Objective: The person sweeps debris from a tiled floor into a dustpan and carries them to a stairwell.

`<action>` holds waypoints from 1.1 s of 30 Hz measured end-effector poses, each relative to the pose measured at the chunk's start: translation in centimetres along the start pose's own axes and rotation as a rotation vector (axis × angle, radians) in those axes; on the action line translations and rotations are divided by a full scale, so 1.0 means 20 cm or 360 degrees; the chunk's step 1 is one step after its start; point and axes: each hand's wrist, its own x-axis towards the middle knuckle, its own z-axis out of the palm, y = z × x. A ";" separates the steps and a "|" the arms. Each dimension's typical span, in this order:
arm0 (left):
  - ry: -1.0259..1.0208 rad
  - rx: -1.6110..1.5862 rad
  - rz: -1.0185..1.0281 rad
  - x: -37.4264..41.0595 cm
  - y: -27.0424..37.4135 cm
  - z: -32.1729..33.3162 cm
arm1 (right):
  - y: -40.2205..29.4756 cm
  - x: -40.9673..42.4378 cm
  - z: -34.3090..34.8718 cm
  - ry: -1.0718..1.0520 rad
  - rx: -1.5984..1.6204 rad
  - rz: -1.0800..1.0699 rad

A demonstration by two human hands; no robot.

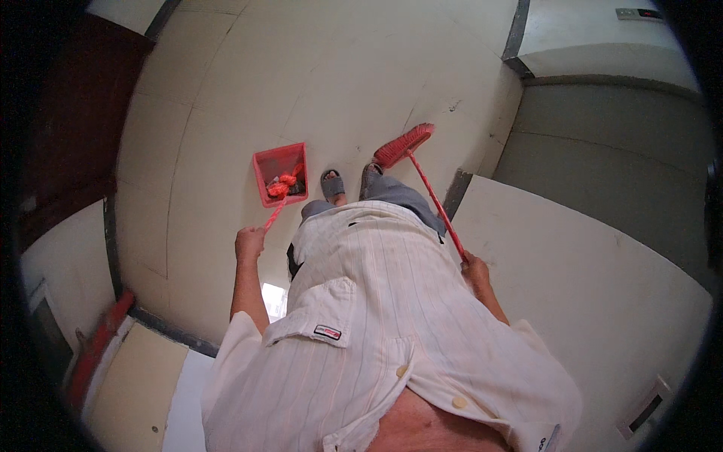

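My left hand [249, 244] grips the handle of a red long-handled dustpan [258, 175]. Crumpled orange-red plastic [282, 185] and some dark debris lie in its pan, in front of my feet and to the left. In my right hand [475, 268] is the red stick of a broom [405, 146]. The broom's bristled head rests by the toes of my right foot, angled across the tiled floor [339, 85]. Both feet wear grey slippers [332, 184], the right one partly hidden by the trouser leg.
A grey elevator-like door [604, 147] is set in the wall at right, with a wall panel [638, 14] beyond it. A pale wall [570, 271] stands close on my right. At left are a dark red-brown door [79, 113] and a red pipe-like bar [104, 344].
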 end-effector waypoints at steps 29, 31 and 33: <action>0.0108 0.0098 -0.0261 -0.17 0.39 -0.01 | -0.54 1.11 -0.92 -0.0578 0.1482 0.0042; 0.0124 0.0099 -0.0318 -0.09 0.58 -0.15 | -0.74 1.25 -1.08 -0.0640 0.1432 0.0078; 0.0119 -0.0005 -0.0458 -0.10 0.69 -0.20 | -0.83 1.34 -1.23 -0.0700 0.1338 0.0091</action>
